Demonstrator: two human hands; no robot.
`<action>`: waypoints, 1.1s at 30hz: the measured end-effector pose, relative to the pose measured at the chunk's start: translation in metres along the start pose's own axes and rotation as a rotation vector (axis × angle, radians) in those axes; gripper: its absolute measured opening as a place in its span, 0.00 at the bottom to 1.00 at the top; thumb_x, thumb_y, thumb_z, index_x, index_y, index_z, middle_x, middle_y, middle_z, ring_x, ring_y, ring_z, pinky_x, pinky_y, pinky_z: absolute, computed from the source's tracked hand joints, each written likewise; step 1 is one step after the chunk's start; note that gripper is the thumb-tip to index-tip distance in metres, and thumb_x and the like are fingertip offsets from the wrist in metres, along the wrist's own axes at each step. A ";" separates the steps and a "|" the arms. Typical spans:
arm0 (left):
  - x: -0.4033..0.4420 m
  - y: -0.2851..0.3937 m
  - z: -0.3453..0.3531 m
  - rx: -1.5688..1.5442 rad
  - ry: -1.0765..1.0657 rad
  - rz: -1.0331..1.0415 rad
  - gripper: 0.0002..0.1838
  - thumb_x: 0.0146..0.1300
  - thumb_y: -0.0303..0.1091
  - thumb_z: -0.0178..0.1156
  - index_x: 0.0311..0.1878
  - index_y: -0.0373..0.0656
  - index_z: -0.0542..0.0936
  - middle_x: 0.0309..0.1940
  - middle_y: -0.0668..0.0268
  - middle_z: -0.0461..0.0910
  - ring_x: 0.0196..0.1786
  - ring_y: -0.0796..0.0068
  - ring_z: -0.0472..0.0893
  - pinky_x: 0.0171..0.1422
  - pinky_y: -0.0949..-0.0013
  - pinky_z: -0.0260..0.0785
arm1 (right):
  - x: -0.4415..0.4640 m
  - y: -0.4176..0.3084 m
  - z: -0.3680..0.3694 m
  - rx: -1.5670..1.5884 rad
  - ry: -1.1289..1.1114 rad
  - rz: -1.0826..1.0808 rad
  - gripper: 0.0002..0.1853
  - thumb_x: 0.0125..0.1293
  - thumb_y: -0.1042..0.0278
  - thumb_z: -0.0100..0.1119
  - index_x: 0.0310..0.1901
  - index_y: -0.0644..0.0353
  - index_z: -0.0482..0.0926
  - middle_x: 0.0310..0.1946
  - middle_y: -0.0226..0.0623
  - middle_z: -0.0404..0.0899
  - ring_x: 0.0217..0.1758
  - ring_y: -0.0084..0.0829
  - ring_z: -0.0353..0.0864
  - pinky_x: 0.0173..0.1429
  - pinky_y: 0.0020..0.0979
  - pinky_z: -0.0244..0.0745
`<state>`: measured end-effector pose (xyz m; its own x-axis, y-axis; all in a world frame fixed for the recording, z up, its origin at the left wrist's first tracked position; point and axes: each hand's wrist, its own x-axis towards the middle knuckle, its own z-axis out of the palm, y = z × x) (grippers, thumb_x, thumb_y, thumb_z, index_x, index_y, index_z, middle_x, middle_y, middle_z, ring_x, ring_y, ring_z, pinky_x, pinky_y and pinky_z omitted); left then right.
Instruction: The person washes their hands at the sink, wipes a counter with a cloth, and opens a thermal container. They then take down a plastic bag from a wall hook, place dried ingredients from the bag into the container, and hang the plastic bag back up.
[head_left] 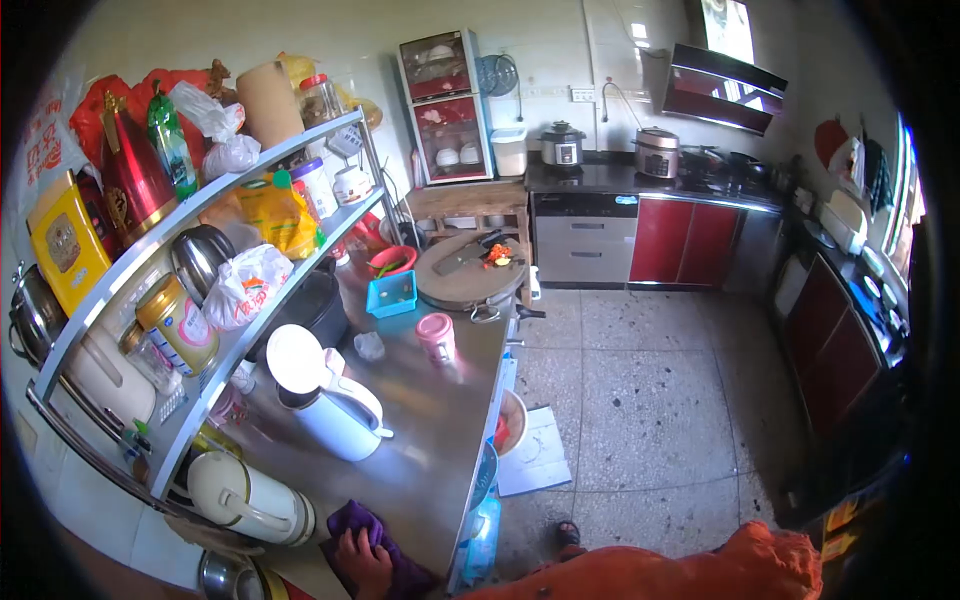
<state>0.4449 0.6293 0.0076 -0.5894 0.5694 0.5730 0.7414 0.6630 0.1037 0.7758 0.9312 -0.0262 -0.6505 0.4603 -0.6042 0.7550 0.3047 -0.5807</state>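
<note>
Head camera: we looked down over a steel worktop (430,415) with one hand at its near end.
Rack: we saw a metal rack (183,216) along the left edge, its two shelves crowded with packets, tins and bags.
Cream jug: it was at the near left corner, its handle towards us.
Kettle: we found the pale kettle (340,425) upright near the middle of the left edge, its lid raised.
Purple cloth: the purple cloth (350,517) lay bunched at the near edge, to the right of the cream jug (262,500).
Left hand: our left hand (363,565) rested on top of the cloth, fingers slightly bent and a little apart; we could not tell whether they had pinched any of the fabric.
Basket: beyond the kettle, towards the far end, we saw a turquoise basket (391,293) just in front of a red bowl (393,261).
Pink cup: the pink cup (436,338) was nearer the right edge, in front of the board.
Chopping board: at the far right corner we saw a round chopping board (450,285) bearing a knife (462,258) and chopped red pieces (500,254).
Bucket: below the right edge we saw a bucket (513,420) beside a white sheet (538,455) on the floor.
Orange garment: our orange garment (690,570) filled the bottom, right of the worktop.
</note>
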 end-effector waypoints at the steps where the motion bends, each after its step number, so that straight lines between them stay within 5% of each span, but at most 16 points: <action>1: -0.002 0.000 -0.003 -0.012 -0.023 -0.011 0.22 0.44 0.37 0.52 0.46 0.43 0.72 0.50 0.52 0.66 0.53 0.51 0.64 0.53 0.49 0.56 | -0.005 0.003 0.004 0.009 -0.003 0.008 0.17 0.56 0.60 0.54 0.45 0.59 0.67 0.39 0.41 0.71 0.41 0.35 0.72 0.43 0.33 0.69; 6: -0.001 -0.006 -0.009 -0.049 0.021 0.038 0.23 0.44 0.37 0.53 0.47 0.42 0.71 0.51 0.52 0.65 0.54 0.50 0.64 0.53 0.49 0.56 | -0.027 0.036 0.013 0.057 0.002 0.095 0.17 0.56 0.60 0.54 0.44 0.59 0.68 0.38 0.41 0.72 0.40 0.35 0.72 0.41 0.32 0.69; 9: 0.018 0.003 -0.027 -0.261 -0.158 -0.015 0.24 0.45 0.37 0.53 0.48 0.40 0.70 0.52 0.51 0.64 0.55 0.49 0.63 0.54 0.49 0.56 | -0.041 0.065 0.012 0.101 0.017 0.153 0.16 0.56 0.60 0.54 0.43 0.59 0.68 0.37 0.41 0.72 0.39 0.34 0.73 0.41 0.32 0.69; 11: 0.036 0.024 -0.048 0.188 -0.158 0.020 0.24 0.45 0.34 0.54 0.49 0.38 0.69 0.49 0.49 0.67 0.52 0.48 0.66 0.54 0.53 0.58 | -0.049 0.084 0.011 0.138 0.033 0.178 0.16 0.56 0.60 0.54 0.43 0.59 0.68 0.37 0.41 0.72 0.39 0.34 0.73 0.40 0.32 0.69; 12: 0.051 0.045 -0.059 0.177 -0.166 0.052 0.24 0.45 0.34 0.54 0.49 0.38 0.69 0.49 0.49 0.67 0.52 0.48 0.66 0.54 0.53 0.58 | -0.055 0.095 0.011 0.162 0.043 0.191 0.16 0.56 0.60 0.54 0.43 0.59 0.68 0.36 0.41 0.72 0.38 0.34 0.73 0.40 0.32 0.69; 14: 0.069 0.098 -0.074 -0.476 -0.330 0.213 0.22 0.47 0.31 0.53 0.49 0.37 0.69 0.43 0.50 0.71 0.47 0.50 0.71 0.52 0.57 0.63 | -0.069 0.117 0.011 0.212 0.062 0.209 0.15 0.57 0.60 0.53 0.42 0.59 0.68 0.36 0.40 0.72 0.38 0.34 0.73 0.39 0.32 0.69; 15: 0.063 0.126 -0.070 -0.662 -0.395 0.235 0.20 0.52 0.33 0.53 0.48 0.36 0.69 0.39 0.52 0.74 0.42 0.57 0.75 0.49 0.62 0.66 | -0.075 0.127 0.010 0.241 0.070 0.220 0.15 0.57 0.60 0.53 0.42 0.59 0.68 0.36 0.40 0.72 0.38 0.34 0.73 0.39 0.32 0.69; 18: 0.036 0.203 -0.048 -0.976 -0.884 0.232 0.20 0.52 0.33 0.53 0.48 0.36 0.69 0.38 0.53 0.74 0.41 0.58 0.75 0.48 0.63 0.66 | -0.095 0.162 0.007 0.321 0.105 0.270 0.15 0.57 0.60 0.53 0.42 0.59 0.69 0.35 0.40 0.72 0.37 0.33 0.73 0.38 0.32 0.69; 23: -0.001 0.302 -0.007 -0.999 -1.486 0.116 0.20 0.52 0.35 0.53 0.49 0.37 0.69 0.38 0.54 0.75 0.40 0.60 0.74 0.46 0.64 0.66 | -0.129 0.235 0.001 0.447 0.124 0.403 0.14 0.57 0.61 0.53 0.41 0.59 0.69 0.34 0.40 0.72 0.36 0.33 0.73 0.37 0.32 0.69; 33: -0.029 0.413 0.020 -0.915 -1.786 0.177 0.21 0.53 0.37 0.53 0.50 0.39 0.69 0.36 0.56 0.75 0.37 0.63 0.74 0.43 0.66 0.67 | -0.182 0.343 -0.026 0.663 0.188 0.554 0.12 0.57 0.61 0.53 0.39 0.59 0.70 0.32 0.39 0.72 0.33 0.32 0.73 0.34 0.31 0.69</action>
<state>0.7619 0.8966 0.0174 0.3264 0.7188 -0.6138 0.3895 0.4894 0.7802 1.1556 0.9734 -0.1012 -0.1369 0.5456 -0.8268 0.7159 -0.5223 -0.4633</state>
